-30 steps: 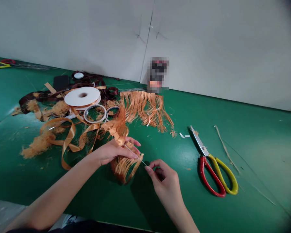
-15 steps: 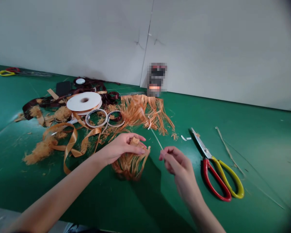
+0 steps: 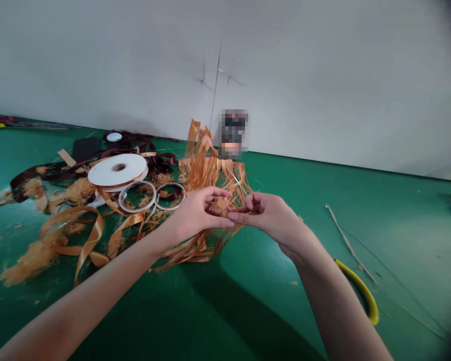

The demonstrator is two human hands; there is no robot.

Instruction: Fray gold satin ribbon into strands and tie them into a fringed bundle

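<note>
My left hand (image 3: pixel 195 210) is closed around a rolled bundle of tan ribbon (image 3: pixel 220 205), whose frayed strands hang below my fingers. Close beside it, my right hand (image 3: pixel 265 213) has its fingers bent in a pinch, the thumb reaching the bundle's edge. A thin pale strip (image 3: pixel 237 176) runs up and left from the right fingertips. Directly behind both hands lies a heap of fringed orange ribbon (image 3: pixel 199 170), part of it sticking up. My right forearm hides most of the scissors, leaving a yellow handle (image 3: pixel 364 296) in sight.
A white ribbon spool (image 3: pixel 105 170), two tape rings (image 3: pixel 122 203), curled satin ribbon (image 3: pixel 92 235) and frayed fluff (image 3: pixel 30 260) crowd the left. More scissors (image 3: pixel 0 123) lie far left. A thin stalk-like strip (image 3: pixel 349 243) is at right. The wall (image 3: pixel 323 75) bounds the green table (image 3: pixel 285 173).
My right hand has moved left and up against the bundle, bringing the pale strip along. Some fringed ribbon behind now stands higher. My right forearm now covers most of the scissors.
</note>
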